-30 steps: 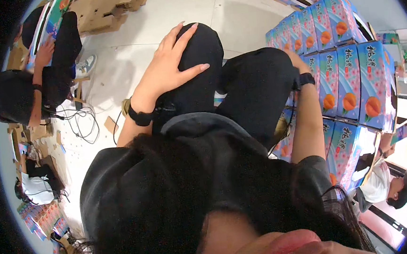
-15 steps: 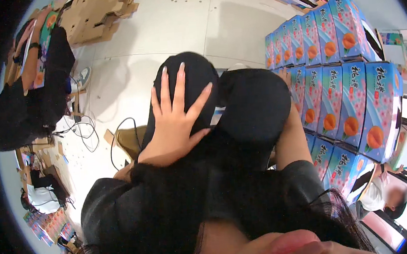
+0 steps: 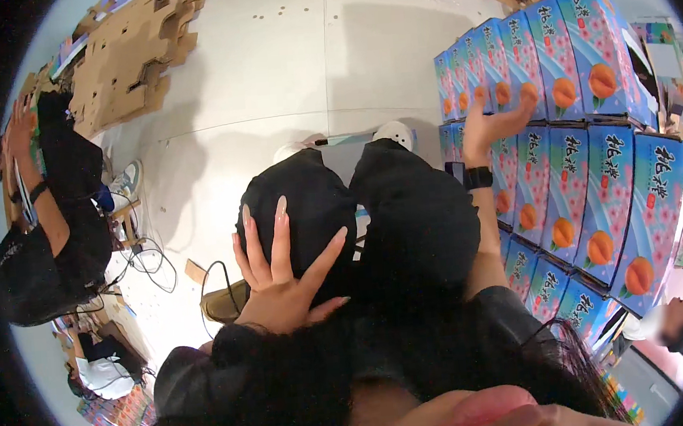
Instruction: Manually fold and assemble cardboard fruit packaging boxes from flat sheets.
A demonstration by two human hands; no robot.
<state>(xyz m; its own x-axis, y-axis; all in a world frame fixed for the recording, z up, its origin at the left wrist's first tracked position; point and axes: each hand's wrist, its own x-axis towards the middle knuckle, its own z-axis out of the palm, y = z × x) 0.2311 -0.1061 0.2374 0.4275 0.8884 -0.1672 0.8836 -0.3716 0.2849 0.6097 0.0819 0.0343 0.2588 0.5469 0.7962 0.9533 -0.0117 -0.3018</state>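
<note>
Both of my knees, in black trousers [image 3: 412, 208], are bent in front of me. My left hand [image 3: 283, 276] lies with spread fingers on the left knee and holds nothing. Beyond the right knee, my right hand [image 3: 494, 129] is raised beside the stacked blue boxes [image 3: 568, 169], thumb and fingers apart. Nothing shows in it; whether its fingertips touch a box I cannot tell. A dark band [image 3: 478, 177] circles the right wrist. The boxes are tall, blue and pink with an orange fruit picture, set in tight rows on several levels.
Flattened brown cardboard [image 3: 129, 58] lies on the pale floor at far left. A person in black [image 3: 53, 225] sits at the left, near loose black cables [image 3: 155, 265]. An olive bag [image 3: 225, 304] rests by my left leg. Other people are at lower left and lower right.
My right hand has come up and forward from beside the right knee to the front of the boxes. My left hand stays on the left knee. The view has shifted, showing my white shoes.
</note>
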